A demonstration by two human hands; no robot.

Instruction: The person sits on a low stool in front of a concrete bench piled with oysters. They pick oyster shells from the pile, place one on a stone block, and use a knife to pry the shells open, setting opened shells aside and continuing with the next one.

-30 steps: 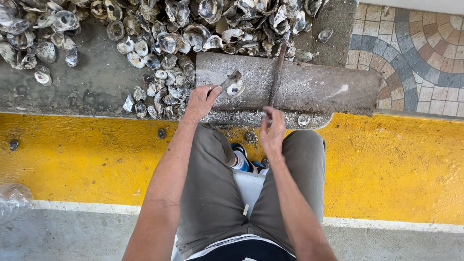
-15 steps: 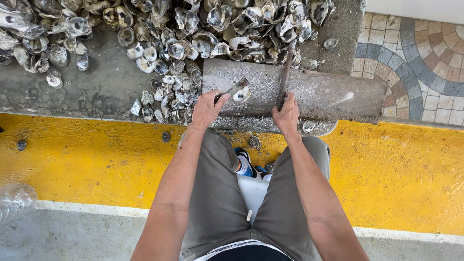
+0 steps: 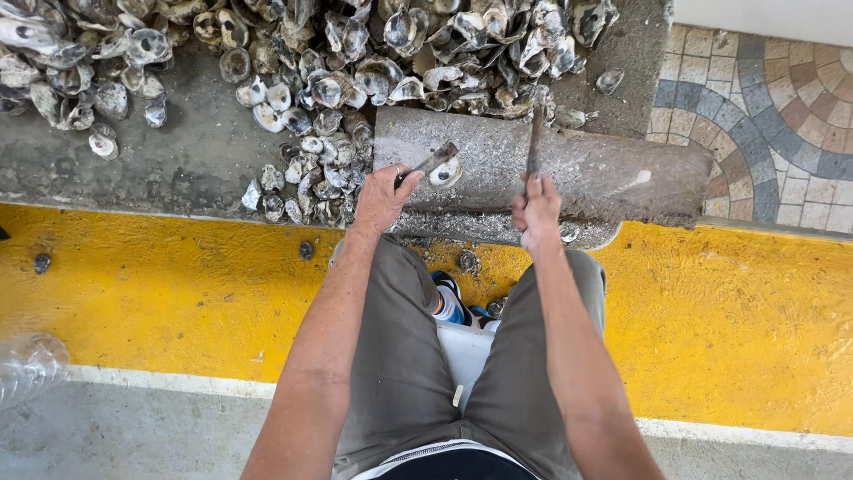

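Note:
My left hand [image 3: 380, 197] grips a short metal knife [image 3: 428, 164] whose tip touches an open oyster shell [image 3: 444, 172] lying on a grey stone slab [image 3: 604, 173]. My right hand [image 3: 537, 212] is shut on the lower end of a long rusty metal bar [image 3: 534, 140] held almost upright over the slab, its top near the shell pile. Both forearms reach forward over my grey-trousered knees.
A big heap of oyster shells [image 3: 355, 53] covers the concrete behind and left of the slab. A yellow painted curb [image 3: 133, 284] runs across below. Patterned tiles [image 3: 764, 107] lie at the right. A white bucket rim [image 3: 462, 356] shows between my legs; a clear plastic bottle [image 3: 27, 364] lies far left.
My right hand with the bar has risen from the slab's near edge and shifted slightly right. The left hand stays at the shell with the knife. The camera has tilted a little.

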